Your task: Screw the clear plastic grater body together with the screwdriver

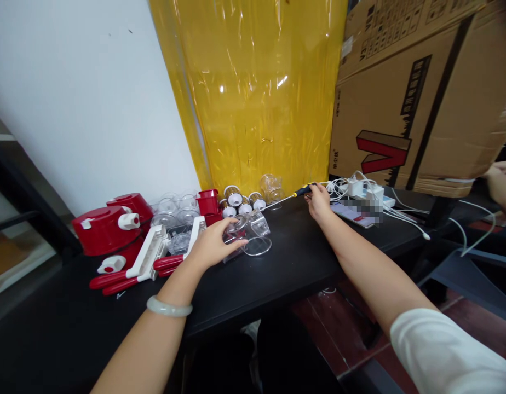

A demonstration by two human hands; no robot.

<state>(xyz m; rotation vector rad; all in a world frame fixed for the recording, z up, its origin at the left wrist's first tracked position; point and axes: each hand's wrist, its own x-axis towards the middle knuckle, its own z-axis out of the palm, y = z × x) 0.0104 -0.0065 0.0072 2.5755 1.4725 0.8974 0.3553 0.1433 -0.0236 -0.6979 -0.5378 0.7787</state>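
My right hand (318, 202) is closed around the dark, yellow-marked handle of a screwdriver (303, 190). Its thin shaft points left, and the tip reaches a clear plastic part (259, 223). My left hand (214, 241) curls at the left side of that part, with thumb and fingers about it; its see-through walls make the exact grip hard to see. A round clear rim (258, 246) lies near my left thumb. Just behind are several gold-and-white cylinders (233, 196) and a red plastic container (207, 201). White frames with red handles (150, 254) lie left of my left hand.
Red round housings (107, 230) and clear cups (166, 205) crowd the table's left. A phone (351, 214) and white chargers with cables (374, 192) lie at right. A big cardboard box (376, 104) and yellow plastic sheeting (261, 93) stand behind. Another person's arm (501, 183) shows far right.
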